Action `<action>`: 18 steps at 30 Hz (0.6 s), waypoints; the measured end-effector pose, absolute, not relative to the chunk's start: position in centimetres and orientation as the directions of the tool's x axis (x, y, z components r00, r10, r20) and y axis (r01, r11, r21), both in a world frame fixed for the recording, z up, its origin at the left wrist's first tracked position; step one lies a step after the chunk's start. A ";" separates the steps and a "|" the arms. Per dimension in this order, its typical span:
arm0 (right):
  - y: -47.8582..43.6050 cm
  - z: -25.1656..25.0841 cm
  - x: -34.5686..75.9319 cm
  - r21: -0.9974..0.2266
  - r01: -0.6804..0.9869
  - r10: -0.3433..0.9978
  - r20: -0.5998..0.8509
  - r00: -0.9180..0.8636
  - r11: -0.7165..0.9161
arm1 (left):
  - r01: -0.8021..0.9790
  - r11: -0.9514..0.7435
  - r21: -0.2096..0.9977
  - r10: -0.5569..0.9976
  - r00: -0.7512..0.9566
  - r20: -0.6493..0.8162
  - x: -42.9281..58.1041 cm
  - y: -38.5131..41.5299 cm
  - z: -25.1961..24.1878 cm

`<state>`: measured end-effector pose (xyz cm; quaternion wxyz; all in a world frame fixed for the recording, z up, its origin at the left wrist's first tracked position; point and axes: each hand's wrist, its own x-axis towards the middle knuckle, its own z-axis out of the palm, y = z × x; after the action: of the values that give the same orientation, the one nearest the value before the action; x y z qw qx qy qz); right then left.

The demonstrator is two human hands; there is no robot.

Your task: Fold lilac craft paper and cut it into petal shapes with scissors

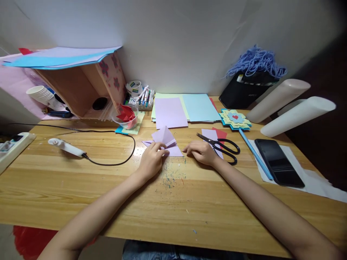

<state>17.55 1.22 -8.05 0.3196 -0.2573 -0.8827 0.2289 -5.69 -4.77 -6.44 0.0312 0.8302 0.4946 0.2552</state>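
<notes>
A sheet of light purple paper (173, 150), folded into triangular flaps with one flap standing up, lies on the table in front of me. My left hand (152, 157) is closed on its left part, thumb and fingers bent over the fold. Just off the paper's right corner, my right hand (201, 151) rests on the table with its fingers curled together and nothing visible in them. Black-handled scissors (227, 147) lie right beside that hand, on top of small purple and red paper pieces (221, 134).
Coloured paper sheets (170, 112) lie at the back. A clear bowl (130, 122) holds red folded paper. A white corded tool (66, 147) is on the left. A paper flower (235, 119) and a phone (279, 162) are on the right. A cardboard box (78, 86) stands back left.
</notes>
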 end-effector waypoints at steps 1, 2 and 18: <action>1.2 -8.0 17.5 -0.590 0.329 0.630 0.426 -0.649 0.738 | 0.817 -0.475 0.327 0.845 0.319 0.430 -5.7 -4.8 -6.2; 1.2 -8.0 17.4 -0.604 0.343 0.650 0.409 -0.641 0.719 | 0.830 -0.438 0.346 0.848 0.253 0.467 -5.7 -4.7 -5.9; 1.2 -8.0 16.9 -0.627 0.308 0.625 0.376 -0.685 0.715 | 0.652 -0.114 0.750 0.926 0.343 -0.157 -8.3 3.0 -4.0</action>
<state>16.89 1.21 -7.97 0.2952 -0.2656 -0.8778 0.2680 -8.27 3.02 -3.95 0.3828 0.7245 0.5445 0.1793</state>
